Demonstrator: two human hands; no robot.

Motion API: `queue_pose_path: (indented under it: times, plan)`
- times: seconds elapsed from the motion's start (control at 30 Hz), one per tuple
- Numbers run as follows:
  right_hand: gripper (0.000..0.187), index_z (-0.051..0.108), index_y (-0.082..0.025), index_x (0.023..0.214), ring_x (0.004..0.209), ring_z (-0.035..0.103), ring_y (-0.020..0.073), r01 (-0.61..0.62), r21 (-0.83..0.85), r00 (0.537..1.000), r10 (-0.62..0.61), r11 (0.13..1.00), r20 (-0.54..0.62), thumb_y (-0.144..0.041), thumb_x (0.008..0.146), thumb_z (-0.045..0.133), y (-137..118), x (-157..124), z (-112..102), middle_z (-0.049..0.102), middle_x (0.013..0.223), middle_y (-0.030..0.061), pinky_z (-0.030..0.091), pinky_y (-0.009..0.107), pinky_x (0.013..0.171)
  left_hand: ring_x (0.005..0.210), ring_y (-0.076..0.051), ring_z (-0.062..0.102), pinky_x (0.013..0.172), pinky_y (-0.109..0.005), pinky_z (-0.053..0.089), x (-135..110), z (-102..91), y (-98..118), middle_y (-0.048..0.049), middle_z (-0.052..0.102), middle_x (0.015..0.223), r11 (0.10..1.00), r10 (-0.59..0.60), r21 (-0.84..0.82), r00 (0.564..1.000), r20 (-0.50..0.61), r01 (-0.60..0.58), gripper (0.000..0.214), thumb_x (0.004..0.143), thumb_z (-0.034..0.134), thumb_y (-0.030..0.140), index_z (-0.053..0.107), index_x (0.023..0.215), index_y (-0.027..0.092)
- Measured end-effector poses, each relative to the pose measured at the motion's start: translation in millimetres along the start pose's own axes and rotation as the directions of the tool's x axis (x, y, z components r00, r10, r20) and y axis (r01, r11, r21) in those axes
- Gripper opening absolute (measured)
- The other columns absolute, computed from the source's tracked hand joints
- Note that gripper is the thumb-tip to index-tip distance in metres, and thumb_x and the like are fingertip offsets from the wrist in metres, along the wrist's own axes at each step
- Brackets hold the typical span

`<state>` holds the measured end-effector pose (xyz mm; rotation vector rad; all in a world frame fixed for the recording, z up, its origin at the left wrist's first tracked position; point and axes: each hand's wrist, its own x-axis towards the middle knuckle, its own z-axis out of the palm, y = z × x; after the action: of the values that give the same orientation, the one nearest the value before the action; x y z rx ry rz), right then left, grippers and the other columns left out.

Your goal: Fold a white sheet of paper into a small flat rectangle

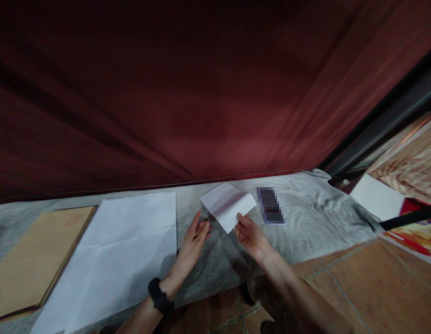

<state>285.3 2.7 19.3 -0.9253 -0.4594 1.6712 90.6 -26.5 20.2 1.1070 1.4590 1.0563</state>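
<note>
- Right hand [249, 234] pinching white sheet [225, 200] by its edge
- Left hand [196, 232] parted, just beside it
- Grey cloth [313, 218] runs right past phone [271, 206]
- Red drape [218, 102] lines far edge

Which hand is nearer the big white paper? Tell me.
Left. The left hand is just right of the big white paper; the right hand is farther right, holding a smaller paper.
</note>
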Motion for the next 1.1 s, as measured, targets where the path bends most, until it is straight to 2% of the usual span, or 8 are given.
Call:
queue_pose_path:
  times: [0.23,0.43,0.5,0.57,0.63,0.7,0.83,1.1]
  plan:
    - [0.014,0.062,-0.022,0.095,0.103,0.073,0.0200,-0.294,-0.222,0.950,0.309,0.930,0.035,-0.027,0.089,0.051,16.6,-27.6,21.7,0.076,0.108,0.0088,0.054,0.039,0.100,0.086,-0.021,0.070,0.072,-0.032,0.055,-1.6,1.8,7.3,-0.0067,0.073,0.099,0.952,-0.142,-0.270,0.989,0.032,0.145,0.089,0.076,0.073,0.044,0.036,0.152,0.017]
    - [0.044,0.070,-0.008,0.093,0.074,0.074,0.0191,-0.512,-0.563,0.523,0.755,0.649,0.395,-0.049,0.093,0.052,-36.7,-42.2,12.6,0.076,0.098,0.0186,0.058,0.029,0.067,0.066,-0.015,0.062,0.057,-0.025,0.047,-7.5,-16.4,8.6,0.0009,0.066,0.081,0.978,-0.185,-0.093,0.981,0.055,0.189,0.080,0.074,0.065,0.028,0.040,0.149,0.015]
    - [0.048,0.070,-0.009,0.094,0.077,0.074,0.0197,-0.384,-0.535,0.611,0.641,0.753,0.465,-0.056,0.091,0.057,-47.0,-41.3,11.2,0.076,0.100,0.0180,0.058,0.031,0.071,0.060,-0.013,0.059,0.053,-0.024,0.045,-12.8,-22.4,7.5,0.0031,0.063,0.075,0.975,-0.200,-0.079,0.974,0.107,0.209,0.080,0.075,0.063,0.028,0.038,0.150,0.015]
    - [0.046,0.071,-0.013,0.100,0.089,0.074,0.0209,-0.120,-0.508,0.826,0.370,0.853,0.426,-0.056,0.092,0.056,-47.3,-35.3,13.2,0.075,0.109,0.0155,0.058,0.036,0.086,0.056,-0.013,0.058,0.050,-0.024,0.045,-17.6,-25.5,6.0,0.0040,0.062,0.073,0.969,-0.215,-0.092,0.965,0.148,0.230,0.080,0.076,0.061,0.027,0.035,0.151,0.015]
    - [0.042,0.071,-0.017,0.110,0.108,0.069,0.0228,0.198,-0.637,0.943,0.032,0.745,0.331,-0.051,0.097,0.050,-38.8,-25.4,15.9,0.072,0.120,0.0129,0.051,0.041,0.102,0.054,-0.013,0.058,0.049,-0.025,0.046,-20.9,-25.4,4.8,0.0043,0.062,0.072,0.964,-0.230,-0.094,0.959,0.164,0.247,0.082,0.076,0.059,0.026,0.031,0.152,0.014]
    - [0.039,0.068,-0.022,0.123,0.126,0.060,0.0239,0.397,-0.830,0.918,-0.150,0.392,0.368,-0.045,0.100,0.046,-25.0,-14.7,16.3,0.067,0.132,0.0098,0.043,0.045,0.112,0.051,-0.013,0.058,0.048,-0.025,0.048,-22.5,-23.1,4.2,0.0046,0.062,0.072,0.965,-0.239,-0.074,0.958,0.159,0.253,0.083,0.077,0.057,0.024,0.027,0.154,0.015]
    - [0.049,0.049,-0.024,0.148,0.149,0.033,0.0257,0.589,-0.769,0.787,-0.043,-0.250,0.616,-0.039,0.102,0.048,3.3,-1.7,7.9,0.039,0.160,0.0083,0.028,0.050,0.123,0.047,-0.012,0.059,0.045,-0.025,0.048,-25.6,-17.7,1.8,0.0042,0.062,0.074,0.971,-0.236,0.004,0.959,0.155,0.239,0.081,0.080,0.054,0.026,0.026,0.155,0.018]
    - [0.058,0.040,-0.026,0.153,0.150,0.030,0.0260,0.607,-0.657,0.737,0.008,-0.447,0.676,-0.045,0.100,0.054,20.4,4.1,-6.3,0.032,0.162,0.0094,0.026,0.050,0.123,0.061,-0.020,0.068,0.059,-0.030,0.053,-34.6,-31.0,-7.5,-0.0034,0.071,0.074,0.821,-0.007,0.568,0.994,0.105,-0.054,0.046,0.090,0.052,0.030,0.061,0.134,0.021]
